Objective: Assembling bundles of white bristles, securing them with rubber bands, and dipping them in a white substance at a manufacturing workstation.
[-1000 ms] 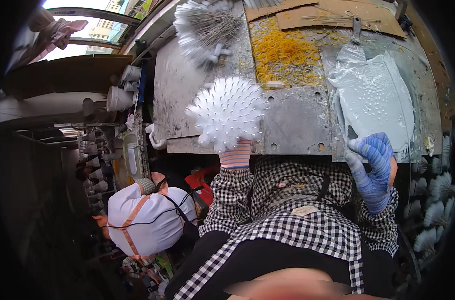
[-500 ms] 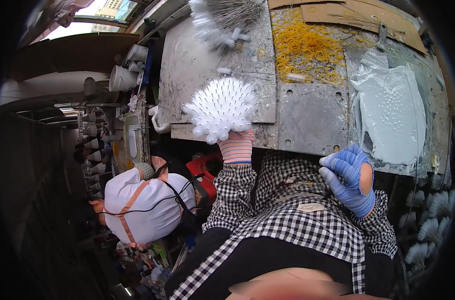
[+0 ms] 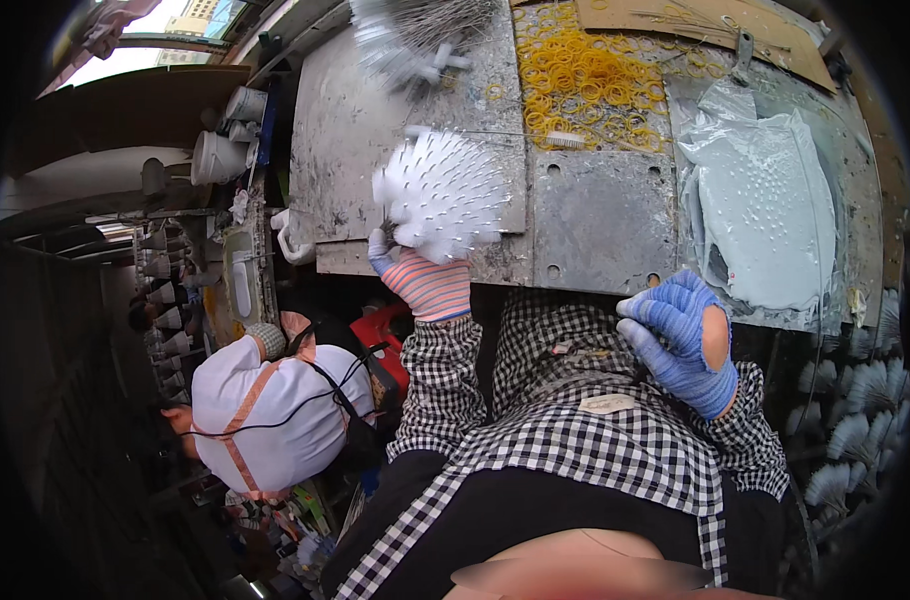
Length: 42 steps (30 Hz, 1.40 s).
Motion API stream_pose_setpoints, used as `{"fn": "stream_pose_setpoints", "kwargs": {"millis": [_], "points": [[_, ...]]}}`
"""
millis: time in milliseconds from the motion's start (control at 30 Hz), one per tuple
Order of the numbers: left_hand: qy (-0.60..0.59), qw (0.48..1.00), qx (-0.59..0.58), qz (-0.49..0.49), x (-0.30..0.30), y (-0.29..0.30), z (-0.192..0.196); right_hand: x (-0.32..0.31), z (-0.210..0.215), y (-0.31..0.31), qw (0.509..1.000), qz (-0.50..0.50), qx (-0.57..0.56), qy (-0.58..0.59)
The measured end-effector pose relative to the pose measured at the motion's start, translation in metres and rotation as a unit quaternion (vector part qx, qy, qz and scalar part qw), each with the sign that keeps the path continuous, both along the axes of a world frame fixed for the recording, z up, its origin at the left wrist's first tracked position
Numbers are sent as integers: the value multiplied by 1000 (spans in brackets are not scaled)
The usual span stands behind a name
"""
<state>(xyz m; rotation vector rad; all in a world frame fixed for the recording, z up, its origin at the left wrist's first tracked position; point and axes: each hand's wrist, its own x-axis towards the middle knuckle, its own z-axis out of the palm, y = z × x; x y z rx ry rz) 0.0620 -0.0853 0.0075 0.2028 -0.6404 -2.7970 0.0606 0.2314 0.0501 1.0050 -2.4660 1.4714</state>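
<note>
Head view looks down on a grey metal workbench [image 3: 595, 215], and the left hand [image 3: 415, 270], in a striped knit glove, is wrapped around the base of a white fan-shaped bundle of thin stems [image 3: 445, 190], each stem ending in a small white tip. The bundle spreads out flat above the bench's near edge, held low where the stems gather. It looks light and springy, the tips likely delicate and easy to bend or knock off, so that gathered base seems the sensible place to hold it, not the splayed head. The right hand [image 3: 680, 340], in a blue knit glove, hangs over the lap with fingers loosely curled and nothing in it. Yellow rubber bands [image 3: 590, 80] lie heaped further back, beside a pale plastic sheet [image 3: 765, 200]. Another person in a white cap [image 3: 265, 410] works to the left.
</note>
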Motion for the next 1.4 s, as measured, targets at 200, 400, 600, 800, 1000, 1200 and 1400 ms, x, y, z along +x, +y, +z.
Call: {"fn": "stream_pose_setpoints", "kwargs": {"millis": [200, 400, 600, 800, 1000, 1200, 1400], "points": [[-51, 984, -170, 13, -27, -13, -10, -17, 23, 18, 1000, -5, -20, 8], [-99, 946, -300, -76, -74, 40, 20, -56, 44, 23, 996, -23, -18, 81], [-90, 897, -374, -219, -106, 65, 20, -88, 7, 7, 982, 98, 37, 158], [-50, 863, -395, -312, -123, 60, 8, -99, -24, 4, 951, 50, 232, 196], [-28, 866, -363, -342, -141, 69, 7, -102, -29, 9, 970, -15, 221, 104], [-24, 858, -357, -368, -167, 113, 17, -118, -33, 30, 954, -104, 276, 58], [71, 854, -417, -302, -165, 168, 32, -112, -15, 63, 967, -135, 204, -79]]}}
